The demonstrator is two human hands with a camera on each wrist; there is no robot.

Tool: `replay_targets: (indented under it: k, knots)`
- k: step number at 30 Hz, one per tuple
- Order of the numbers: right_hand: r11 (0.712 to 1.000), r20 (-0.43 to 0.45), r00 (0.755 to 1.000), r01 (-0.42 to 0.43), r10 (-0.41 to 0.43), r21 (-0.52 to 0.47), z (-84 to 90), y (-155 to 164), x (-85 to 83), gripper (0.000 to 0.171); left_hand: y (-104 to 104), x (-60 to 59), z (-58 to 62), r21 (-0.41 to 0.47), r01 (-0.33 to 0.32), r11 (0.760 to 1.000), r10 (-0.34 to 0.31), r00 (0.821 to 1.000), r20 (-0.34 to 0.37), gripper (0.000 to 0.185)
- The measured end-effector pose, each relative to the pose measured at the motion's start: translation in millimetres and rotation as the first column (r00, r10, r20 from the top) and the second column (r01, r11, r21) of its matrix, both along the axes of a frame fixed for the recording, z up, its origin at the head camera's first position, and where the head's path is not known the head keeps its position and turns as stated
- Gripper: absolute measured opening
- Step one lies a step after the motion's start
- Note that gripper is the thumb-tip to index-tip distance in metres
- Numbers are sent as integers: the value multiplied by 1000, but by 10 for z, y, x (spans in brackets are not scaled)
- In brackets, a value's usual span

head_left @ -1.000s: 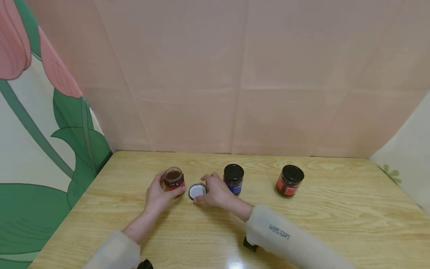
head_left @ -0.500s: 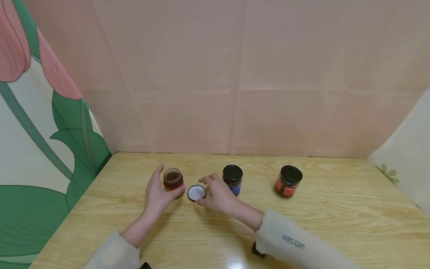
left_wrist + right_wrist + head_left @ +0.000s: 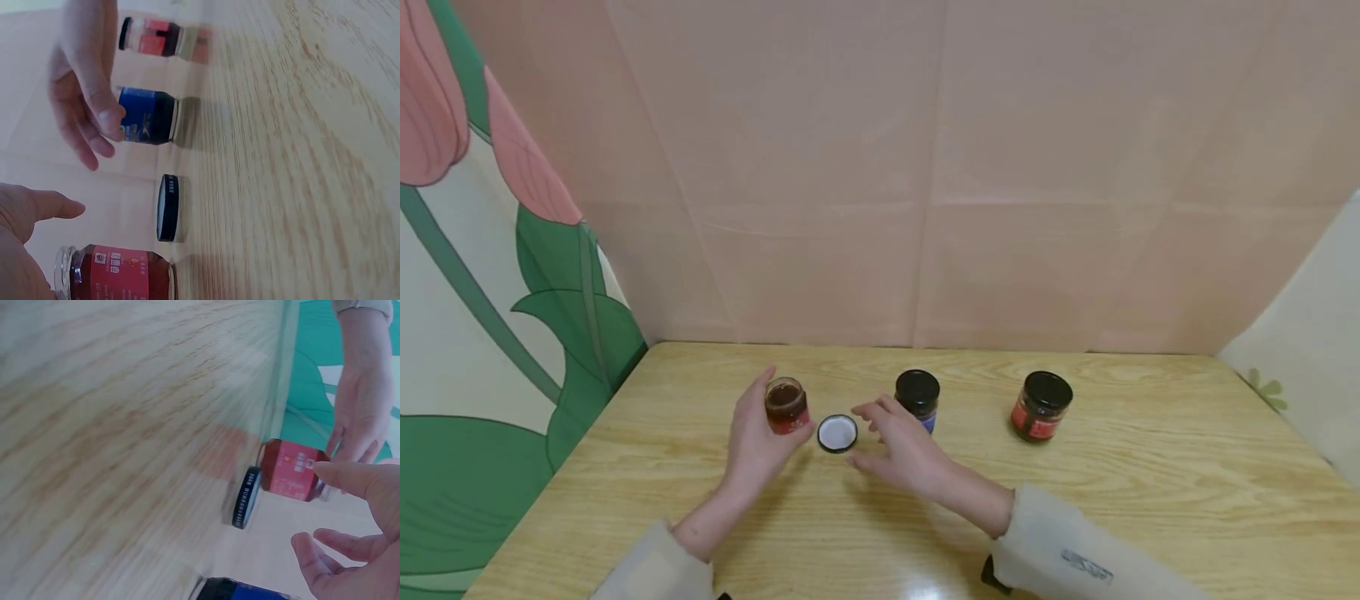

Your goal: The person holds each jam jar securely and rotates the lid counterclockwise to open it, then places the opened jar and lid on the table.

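Observation:
The glass jar with the pink-red label (image 3: 787,407) stands upright with its mouth uncovered and dark contents inside. My left hand (image 3: 755,446) is spread around its near left side, thumb extended and apart from the glass in the left wrist view. Just right of that jar a black lid (image 3: 837,434) lies on the table, white inner face up. My right hand (image 3: 910,450) hovers right of the lid, thumb and fingers parted, holding nothing. It partly hides a blue-labelled jar (image 3: 917,390) with a black lid in the head view.
Further right stands another black-lidded jar with a red label (image 3: 1042,407). All rest on a wood-grain table (image 3: 1157,467), backed by a pink cloth (image 3: 820,208). A tulip-printed cloth (image 3: 475,292) hangs on the left.
My right hand has drawn away from the lid to the right, leaving it on the table. My left hand's fingers have loosened from the red-labelled jar.

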State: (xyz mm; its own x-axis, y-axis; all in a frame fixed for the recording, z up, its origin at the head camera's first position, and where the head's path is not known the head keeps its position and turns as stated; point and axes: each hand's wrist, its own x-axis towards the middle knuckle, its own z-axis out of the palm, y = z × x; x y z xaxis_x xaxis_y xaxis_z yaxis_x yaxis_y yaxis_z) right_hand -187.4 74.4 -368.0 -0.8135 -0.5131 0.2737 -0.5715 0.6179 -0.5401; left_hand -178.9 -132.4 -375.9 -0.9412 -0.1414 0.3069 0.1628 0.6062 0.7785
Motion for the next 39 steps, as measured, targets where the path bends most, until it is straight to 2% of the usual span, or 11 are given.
replay_targets:
  k: [9, 20, 32, 39]
  knots:
    - [999, -71, 997, 42, -43, -18, 52, 120, 110, 50, 52, 23, -2, -74, 28, 997, -32, 998, -49, 87]
    - [997, -154, 986, 60, -66, -42, 8, 304, 180, 47, 172, 61, 6, -185, 54, 981, -91, 976, -196, 87]
    - [993, -150, 983, 91, -103, -81, 49, 522, 174, 44, 395, 22, 47, -199, 87, 976, -128, 970, -205, 90]
    - [990, -159, 979, 115, -127, -84, 42, 634, 171, 43, 540, 27, 78, -172, 125, 977, -151, 977, -148, 92]
